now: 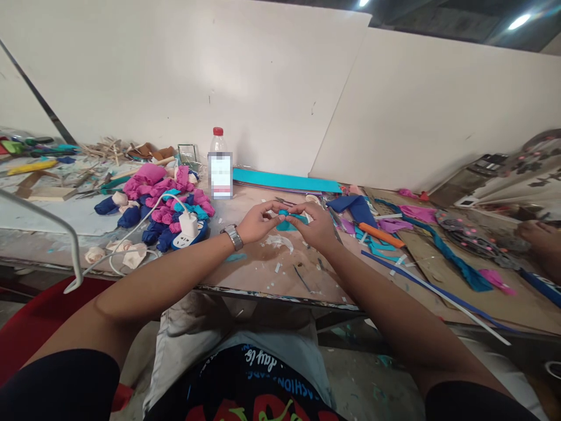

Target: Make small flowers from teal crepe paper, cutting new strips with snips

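My left hand [259, 221] and my right hand [314, 223] meet over the middle of the table. Between their fingertips they pinch a small teal piece of crepe paper [287, 224], its lower part hanging below the fingers. Both hands are closed on it, thumbs toward each other. A watch with a metal band sits on my left wrist. To the left lies a heap of crumpled pink, navy and teal crepe paper pieces [151, 186]. Right of my hands are a folded blue strip [354, 209] and an orange stick-like object [381, 235].
Behind my hands stand a red-capped bottle [218, 140] and a lit phone [220, 176], with long teal paper [284, 180] along the wall. A power strip [189, 235] with a white plug and cable lies left. At far right another person's hand [541, 237] shows.
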Tool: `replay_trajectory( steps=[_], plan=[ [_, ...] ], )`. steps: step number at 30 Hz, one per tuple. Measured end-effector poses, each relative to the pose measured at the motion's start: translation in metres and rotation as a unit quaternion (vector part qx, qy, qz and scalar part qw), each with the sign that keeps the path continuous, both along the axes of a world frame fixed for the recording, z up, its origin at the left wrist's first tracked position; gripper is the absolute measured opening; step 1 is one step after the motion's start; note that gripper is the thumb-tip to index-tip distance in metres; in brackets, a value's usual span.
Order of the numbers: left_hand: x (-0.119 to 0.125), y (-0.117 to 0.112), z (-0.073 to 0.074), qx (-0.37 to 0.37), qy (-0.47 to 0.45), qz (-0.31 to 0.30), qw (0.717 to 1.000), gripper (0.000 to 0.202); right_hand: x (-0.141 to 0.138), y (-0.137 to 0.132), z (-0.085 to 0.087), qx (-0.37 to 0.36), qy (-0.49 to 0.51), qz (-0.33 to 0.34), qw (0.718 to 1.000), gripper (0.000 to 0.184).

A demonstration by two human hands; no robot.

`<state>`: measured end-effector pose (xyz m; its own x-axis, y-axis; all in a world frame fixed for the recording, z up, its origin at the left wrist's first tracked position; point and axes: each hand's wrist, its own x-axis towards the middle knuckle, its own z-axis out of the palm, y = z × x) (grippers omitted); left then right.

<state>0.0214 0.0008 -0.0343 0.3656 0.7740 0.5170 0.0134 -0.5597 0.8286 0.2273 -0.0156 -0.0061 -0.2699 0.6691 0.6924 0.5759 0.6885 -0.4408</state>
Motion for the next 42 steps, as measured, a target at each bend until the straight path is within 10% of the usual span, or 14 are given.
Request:
replay_trajectory(
  steps=[26, 42],
  plan=[
    [0.003, 0.002, -0.001, -0.081, -0.073, -0.012, 0.994, 0.036, -0.001, -0.002, 0.000, -0.031, 0.016, 0.001, 0.999, 0.025],
    [0.004, 0.005, 0.007, -0.315, -0.262, -0.026, 0.912, 0.029, -0.002, -0.005, 0.004, 0.029, 0.036, 0.002, 0.999, 0.013]
  ],
)
